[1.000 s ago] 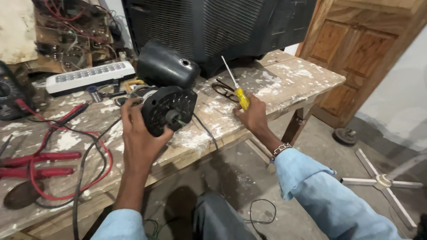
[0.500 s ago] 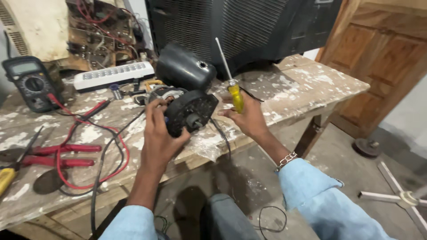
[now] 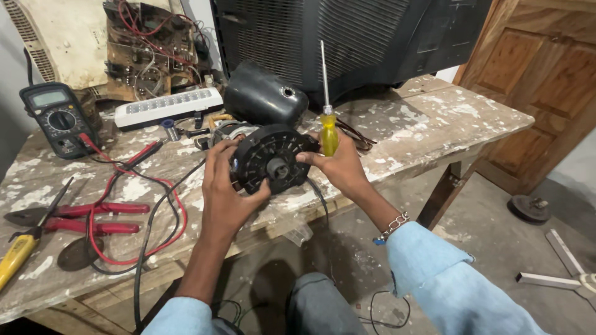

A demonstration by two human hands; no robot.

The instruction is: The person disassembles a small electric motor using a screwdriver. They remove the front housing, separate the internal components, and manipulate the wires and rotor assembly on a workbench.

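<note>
At the far left of the paint-spattered wooden workbench [image 3: 434,118] lies a screwdriver with a yellow handle [image 3: 15,260], and just beside it a pair of red-handled pliers [image 3: 81,217]. Behind them sits a dark digital multimeter [image 3: 56,118], its red and black leads [image 3: 167,205] looping across the boards. Further back rest a white power strip [image 3: 167,107] and a brown circuit board strung with red wires [image 3: 149,49].

My left hand [image 3: 226,195] is clamped on the round black ribbed electric motor [image 3: 273,158] — fingers curled over its left rim, thumb under the front face near the central shaft. The motor is held at the front edge of the bench, its face turned toward me. Behind it lies a black rounded metal motor cover [image 3: 264,99].

My right hand [image 3: 341,167] closes around a yellow-handled screwdriver with a long steel shaft [image 3: 327,118] — standing upright — while its fingertips press the motor's right rim. A beaded bracelet [image 3: 391,226] circles that wrist.
</note>
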